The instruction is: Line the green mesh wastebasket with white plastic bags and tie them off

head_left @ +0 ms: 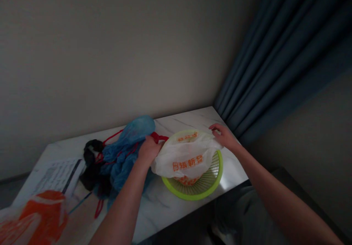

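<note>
A thin white plastic bag (189,153) with orange characters is stretched across the mouth of a green plastic basket (192,196). My left hand (150,150) is closed on the bag's left edge, its fingertips partly hidden. At the right edge, my right hand (223,136) has its fingers curled, and they pinch the bag near the basket's rim. The bag's lower part hangs inside the basket, whose slotted wall shows at the front and right. Beside my left hand lies a heap of crumpled blue plastic bags (121,157) with red drawstrings.
Black crumpled plastic (93,160) lies left of the blue heap. A printed sheet (56,177) and an orange-and-white plastic bag (44,215) are at the left of the marbled white table (184,118). A blue curtain (275,47) hangs at the right, beside the grey wall.
</note>
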`<state>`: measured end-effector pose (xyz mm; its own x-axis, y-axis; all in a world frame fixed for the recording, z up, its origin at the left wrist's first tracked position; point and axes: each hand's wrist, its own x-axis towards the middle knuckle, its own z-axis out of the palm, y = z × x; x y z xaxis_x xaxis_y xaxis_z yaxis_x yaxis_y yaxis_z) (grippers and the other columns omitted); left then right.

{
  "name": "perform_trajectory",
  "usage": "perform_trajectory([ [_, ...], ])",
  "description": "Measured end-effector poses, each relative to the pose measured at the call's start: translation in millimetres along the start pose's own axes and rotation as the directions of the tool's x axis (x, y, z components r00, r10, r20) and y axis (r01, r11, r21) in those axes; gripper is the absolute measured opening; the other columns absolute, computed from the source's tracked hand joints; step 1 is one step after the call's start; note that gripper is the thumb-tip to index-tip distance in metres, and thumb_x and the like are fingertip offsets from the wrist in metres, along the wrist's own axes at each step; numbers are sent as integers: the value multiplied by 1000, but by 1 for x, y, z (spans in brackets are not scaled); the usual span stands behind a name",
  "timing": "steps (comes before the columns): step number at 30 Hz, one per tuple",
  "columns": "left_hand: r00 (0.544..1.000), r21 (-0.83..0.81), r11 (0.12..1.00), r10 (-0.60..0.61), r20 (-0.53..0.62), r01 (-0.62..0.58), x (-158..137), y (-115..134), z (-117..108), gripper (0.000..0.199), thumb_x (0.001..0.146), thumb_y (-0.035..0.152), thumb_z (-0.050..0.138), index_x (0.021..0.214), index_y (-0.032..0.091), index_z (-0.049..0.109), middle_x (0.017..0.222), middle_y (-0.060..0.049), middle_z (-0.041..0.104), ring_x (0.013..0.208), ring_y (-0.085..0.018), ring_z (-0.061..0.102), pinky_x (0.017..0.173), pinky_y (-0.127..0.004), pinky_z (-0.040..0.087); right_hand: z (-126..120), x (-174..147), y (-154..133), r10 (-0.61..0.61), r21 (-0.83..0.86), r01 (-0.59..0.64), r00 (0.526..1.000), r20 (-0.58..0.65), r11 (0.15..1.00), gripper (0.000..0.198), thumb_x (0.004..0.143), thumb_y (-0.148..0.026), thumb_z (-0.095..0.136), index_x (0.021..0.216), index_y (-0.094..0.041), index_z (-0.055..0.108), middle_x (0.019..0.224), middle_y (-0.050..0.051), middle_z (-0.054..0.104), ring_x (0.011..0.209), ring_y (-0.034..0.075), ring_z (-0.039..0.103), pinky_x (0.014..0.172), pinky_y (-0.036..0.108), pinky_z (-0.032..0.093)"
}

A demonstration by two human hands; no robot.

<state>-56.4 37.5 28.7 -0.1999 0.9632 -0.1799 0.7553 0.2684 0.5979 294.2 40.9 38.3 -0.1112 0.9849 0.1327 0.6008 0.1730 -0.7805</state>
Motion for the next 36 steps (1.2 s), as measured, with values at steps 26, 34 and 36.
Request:
perform_trajectory([
  [26, 743, 72, 747, 639, 199, -661, -168, -17, -24, 82, 53, 45, 90, 125, 26, 56, 147, -10, 40, 138, -34, 38, 113, -51, 38, -24, -138, -22, -239, -90, 249, 966, 102, 964, 10, 87, -25, 63, 86, -22, 53, 85, 1, 58, 79, 18, 56, 75, 31, 44],
  [34, 733, 155, 716, 670, 119, -680, -171, -14, -23, 28, 81, 39, 71, 100, 22, 60, 111, -7, 61, 108, -26, 57, 96, -43, 48, -34, -149, -18, -188, -47, 202, 958, 217, 978, 30, 83, -40, 71, 100, -22, 56, 85, 0, 59, 78, 18, 55, 73, 29, 44],
  [36, 746, 195, 721, 657, 112, -665, -172, -14, -19, 20, 86, 40, 65, 95, 22, 60, 106, -7, 62, 102, -25, 58, 91, -40, 49, -29, -155, -19, -145, -109, 170, 968, 206, 979, 22, 87, -38, 67, 98, -22, 57, 78, -1, 57, 72, 17, 54, 68, 28, 42],
])
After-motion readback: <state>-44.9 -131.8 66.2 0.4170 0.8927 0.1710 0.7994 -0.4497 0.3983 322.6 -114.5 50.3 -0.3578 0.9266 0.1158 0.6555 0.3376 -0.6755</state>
